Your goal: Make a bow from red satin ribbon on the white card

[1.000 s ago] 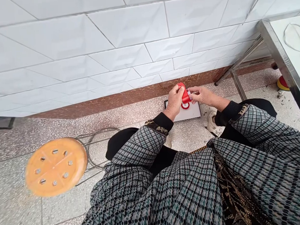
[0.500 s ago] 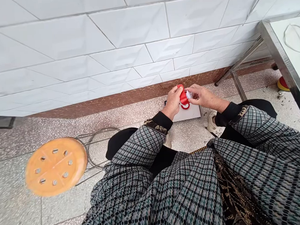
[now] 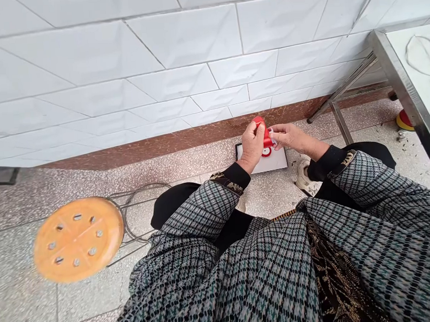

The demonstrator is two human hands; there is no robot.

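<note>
My left hand [image 3: 252, 147] is closed round a glossy, folded red strip [image 3: 259, 121], with the thumb pressed along it. From the other side my right hand [image 3: 288, 136] pinches a small white piece [image 3: 273, 135] at the strip's right end, its fingertips near the red surface. Whether the white piece is a label or part of the strip, I cannot tell. Just below the hands, a flat white box or board [image 3: 272, 164] with a dark edge lies on the floor. A red ring [image 3: 267, 152] shows on or above it, partly hidden by the hands.
A round orange stool [image 3: 76, 239] with holes in its seat stands at the left. At the right is a metal-framed table [image 3: 396, 72] with a wire loop [image 3: 421, 57] on top. A red and yellow object [image 3: 405, 120] sits below it. The tiled wall [image 3: 206, 42] rises ahead.
The red strip has turned and tilted between my hands. My left hand has shifted slightly right, and less of the white piece shows at my right fingertips.
</note>
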